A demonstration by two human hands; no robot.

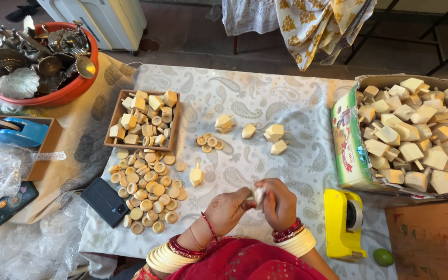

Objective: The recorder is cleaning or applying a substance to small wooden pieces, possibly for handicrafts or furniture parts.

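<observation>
Small pale piece [257,194], probably one of the wooden tops, sits pinched between both hands just above the paisley cloth [286,98], low in the middle of the view. The right hand [281,203] is curled around it from the right, fingers folded over so most of it is hidden; the left hand [227,210] meets it from the left, fingertips closed on its near end. Both hands touch it, so neither is nearer. Which way it points and how its long axis runs cannot be told, too little shows.

Just beyond the left hand a single top [196,175] stands on the cloth, stem up. Further left lies a spread of wooden rings [149,189] and behind them a wooden tray [142,120] of tops and rings. A few loose tops [273,131] lie further back. To the right are a yellow tape dispenser [341,224] and a cardboard box [416,137] heaped with tops
</observation>
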